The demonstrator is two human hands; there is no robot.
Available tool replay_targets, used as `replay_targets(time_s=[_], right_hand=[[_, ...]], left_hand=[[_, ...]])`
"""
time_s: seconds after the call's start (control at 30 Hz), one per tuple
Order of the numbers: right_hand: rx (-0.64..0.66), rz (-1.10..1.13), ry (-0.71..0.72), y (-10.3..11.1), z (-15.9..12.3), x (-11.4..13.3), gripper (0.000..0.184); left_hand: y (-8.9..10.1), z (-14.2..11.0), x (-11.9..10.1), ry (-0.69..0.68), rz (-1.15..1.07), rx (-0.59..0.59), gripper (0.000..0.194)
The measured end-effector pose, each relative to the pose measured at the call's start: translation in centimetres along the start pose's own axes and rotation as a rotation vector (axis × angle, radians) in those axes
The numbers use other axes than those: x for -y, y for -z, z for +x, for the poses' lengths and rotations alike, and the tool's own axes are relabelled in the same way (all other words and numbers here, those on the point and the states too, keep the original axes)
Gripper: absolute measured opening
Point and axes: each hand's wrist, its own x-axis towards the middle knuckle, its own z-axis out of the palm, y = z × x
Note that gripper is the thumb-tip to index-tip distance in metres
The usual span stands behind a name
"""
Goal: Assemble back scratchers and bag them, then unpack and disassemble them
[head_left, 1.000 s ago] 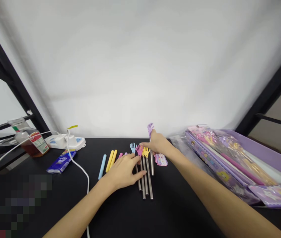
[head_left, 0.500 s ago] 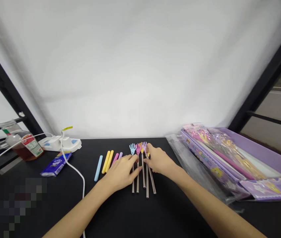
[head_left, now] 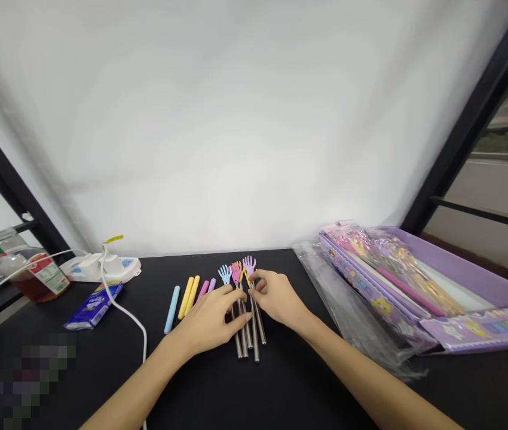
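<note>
Several back scratchers with bare metal rods and coloured hand-shaped heads lie bunched on the black table; I see a blue head (head_left: 225,273), a pink head (head_left: 236,272), a purple head (head_left: 249,264) and some yellow between them. My left hand (head_left: 213,316) lies across the rods from the left, fingers bent over them and thumb apart. From the right, my right hand (head_left: 278,295) pinches with curled fingers at the neck just below the purple head. Left of my left hand lie loose coloured tubes: a blue tube (head_left: 172,309), two yellow tubes (head_left: 186,297), a pink one and a purple one.
At right stands a purple display box (head_left: 460,263) with wrapped back scratchers, beside a clear plastic bag (head_left: 343,316). At left are a blue packet (head_left: 94,306), a white power strip (head_left: 124,267) with a cable, and a bottle (head_left: 34,275) of brown liquid. A white wall rises behind.
The rods lie closer together, and the purple-headed back scratcher has shifted among them. My right hand has come a little lower and nearer my left hand. The whole view has turned slightly.
</note>
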Motion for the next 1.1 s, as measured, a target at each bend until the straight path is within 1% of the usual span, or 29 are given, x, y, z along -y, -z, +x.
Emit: replay_targets(time_s=[0.1, 0.17, 0.23, 0.3, 0.4, 0.5, 0.6, 0.7, 0.73, 0.8, 0.83, 0.9, 0.93, 1.0, 1.1], right_hand=[[0.002, 0.005, -0.004, 0.2, -0.2, -0.4, 0.021], [0.021, -0.027, -0.026, 0.5, -0.6, -0.3, 0.021], [0.025, -0.079, -0.038, 1.0, -1.2, -0.1, 0.018], [-0.008, -0.123, -0.029, 2.0, -1.6, 0.2, 0.014], [-0.066, -0.188, -0.018, 4.4, -1.7, -0.3, 0.018], [-0.073, -0.315, -0.002, 7.5, -1.6, -1.9, 0.025], [-0.128, -0.465, -0.038, 10.4, -1.8, -3.6, 0.024], [-0.189, -0.549, -0.108, 12.0, -2.5, -4.4, 0.023], [-0.184, -0.527, -0.120, 12.1, -2.9, -4.4, 0.021], [-0.138, -0.383, -0.132, 11.7, -3.4, -4.2, 0.014], [-0.105, -0.289, -0.133, 11.2, -3.7, -4.0, 0.012], [-0.049, -0.144, -0.123, 9.8, -3.8, -3.5, 0.016], [-0.036, -0.117, -0.112, 9.1, -3.8, -3.4, 0.019], [-0.036, -0.134, -0.085, 7.7, -3.5, -3.2, 0.023], [-0.065, -0.151, -0.040, 6.3, -3.0, -3.3, 0.024]], left_hand=[[-0.1, 0.0, 0.0, 0.008, -0.007, -0.010, 0.031], [-0.2, 0.2, -0.1, 0.005, -0.004, -0.023, 0.028], [-0.3, 0.3, -0.2, -0.006, 0.002, -0.038, 0.025], [-0.4, 0.5, -0.3, -0.034, 0.024, -0.068, 0.024], [-0.5, 0.7, -0.8, -0.112, 0.085, -0.107, 0.026], [-0.8, 1.6, -1.6, -0.182, 0.127, -0.101, 0.031], [-1.1, 3.7, -2.7, -0.211, 0.155, -0.103, 0.030], [-1.2, 6.2, -3.9, -0.213, 0.178, -0.040, 0.034], [-1.2, 6.9, -4.3, -0.195, 0.194, -0.012, 0.038], [-1.3, 7.9, -5.1, -0.142, 0.245, 0.013, 0.041], [-1.4, 8.0, -5.4, -0.115, 0.277, 0.008, 0.039], [-1.7, 8.0, -5.9, -0.074, 0.337, -0.017, 0.035], [-1.9, 7.8, -6.0, -0.055, 0.361, -0.027, 0.034], [-2.3, 7.3, -6.1, -0.025, 0.379, -0.036, 0.032], [-2.5, 6.6, -5.9, 0.012, 0.320, -0.021, 0.025]])
